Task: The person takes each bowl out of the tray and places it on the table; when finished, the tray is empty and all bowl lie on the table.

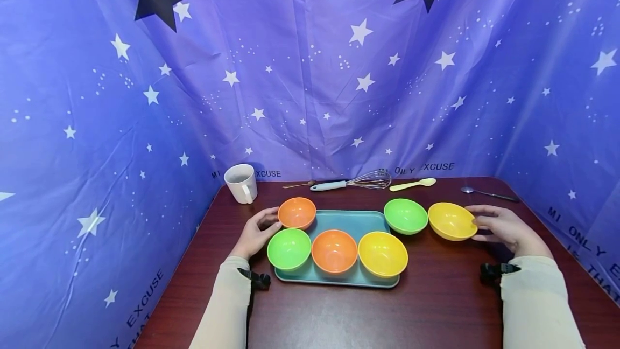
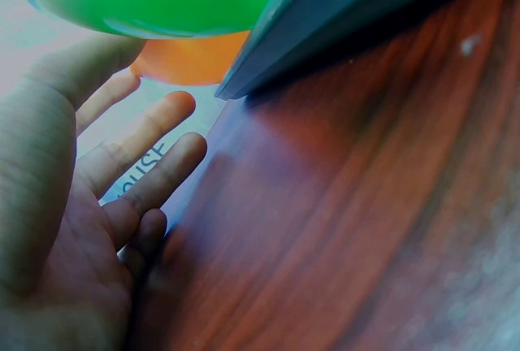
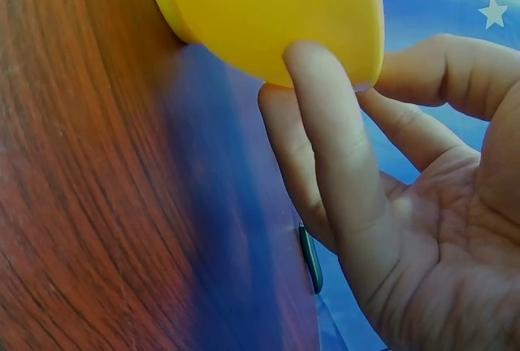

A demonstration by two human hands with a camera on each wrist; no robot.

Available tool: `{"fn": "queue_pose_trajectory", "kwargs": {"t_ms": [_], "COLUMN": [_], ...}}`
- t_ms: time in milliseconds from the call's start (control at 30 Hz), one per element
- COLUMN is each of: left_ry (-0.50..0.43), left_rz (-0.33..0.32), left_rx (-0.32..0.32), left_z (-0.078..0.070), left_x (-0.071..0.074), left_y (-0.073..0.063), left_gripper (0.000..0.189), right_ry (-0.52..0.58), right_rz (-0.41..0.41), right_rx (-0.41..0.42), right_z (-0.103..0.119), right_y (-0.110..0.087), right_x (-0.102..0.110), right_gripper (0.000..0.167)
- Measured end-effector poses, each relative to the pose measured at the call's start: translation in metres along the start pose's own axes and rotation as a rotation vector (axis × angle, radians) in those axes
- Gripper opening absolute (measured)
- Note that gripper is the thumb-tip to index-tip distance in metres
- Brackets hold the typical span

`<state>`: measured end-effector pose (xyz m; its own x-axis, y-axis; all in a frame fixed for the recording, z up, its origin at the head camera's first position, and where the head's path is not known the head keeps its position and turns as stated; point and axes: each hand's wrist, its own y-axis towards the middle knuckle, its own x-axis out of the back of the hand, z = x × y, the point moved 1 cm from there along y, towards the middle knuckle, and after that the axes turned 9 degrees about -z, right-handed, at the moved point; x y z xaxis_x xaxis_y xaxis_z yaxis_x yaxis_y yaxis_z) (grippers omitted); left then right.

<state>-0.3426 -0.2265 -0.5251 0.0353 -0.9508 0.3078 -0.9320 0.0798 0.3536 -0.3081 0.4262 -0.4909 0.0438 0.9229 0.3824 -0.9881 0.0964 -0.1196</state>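
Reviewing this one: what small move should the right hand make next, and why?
I'd probably have the right hand lift the rear yellow bowl slightly: its fingers are already against that bowl, which is beyond the right edge of the teal tray, and the rear green bowl stands close on its left, so a leftward slide would likely bump it.

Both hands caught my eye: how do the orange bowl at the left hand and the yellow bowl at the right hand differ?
The orange bowl looks smaller than the yellow bowl. The orange bowl is at the far left corner of the teal tray; the yellow bowl is clear of it, to the right. Both are round and look empty.
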Motion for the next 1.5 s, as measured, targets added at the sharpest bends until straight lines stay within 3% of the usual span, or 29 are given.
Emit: {"fn": "queue_pose_trajectory", "kwargs": {"t_ms": [133, 267, 567, 800, 1000, 1167, 1500], "left_ry": [0.016, 0.01, 0.022, 0.026, 0.009, 0.041, 0.104], "left_rz": [-0.011, -0.016, -0.009, -0.022, -0.053, -0.075, -0.071], "left_rx": [0.002, 0.006, 0.004, 0.016, 0.01, 0.045, 0.075], "left_z": [0.013, 0.016, 0.014, 0.01, 0.007, 0.008, -0.004], "left_x": [-0.001, 0.0, 0.002, 0.003, 0.002, 0.007, 0.02], "left_y": [0.003, 0.004, 0.003, 0.002, 0.001, 0.0, -0.013], "left_gripper": [0.048, 0.048, 0.047, 0.049, 0.05, 0.049, 0.05], "right_ry": [-0.013, -0.038, -0.1, -0.143, -0.158, -0.14, -0.016], "right_rz": [-0.009, -0.031, -0.175, -0.234, -0.293, -0.344, -0.403], "right_rx": [0.001, 0.028, 0.109, 0.175, 0.198, 0.252, 0.313], "right_z": [0.0, 0.004, 0.026, 0.053, 0.072, 0.084, 0.105], "right_y": [0.0, -0.003, -0.009, -0.017, -0.022, -0.023, -0.024], "right_x": [0.001, 0.004, 0.006, 0.003, -0.011, -0.028, -0.054], "right_gripper": [0.059, 0.058, 0.061, 0.061, 0.059, 0.054, 0.045]}}
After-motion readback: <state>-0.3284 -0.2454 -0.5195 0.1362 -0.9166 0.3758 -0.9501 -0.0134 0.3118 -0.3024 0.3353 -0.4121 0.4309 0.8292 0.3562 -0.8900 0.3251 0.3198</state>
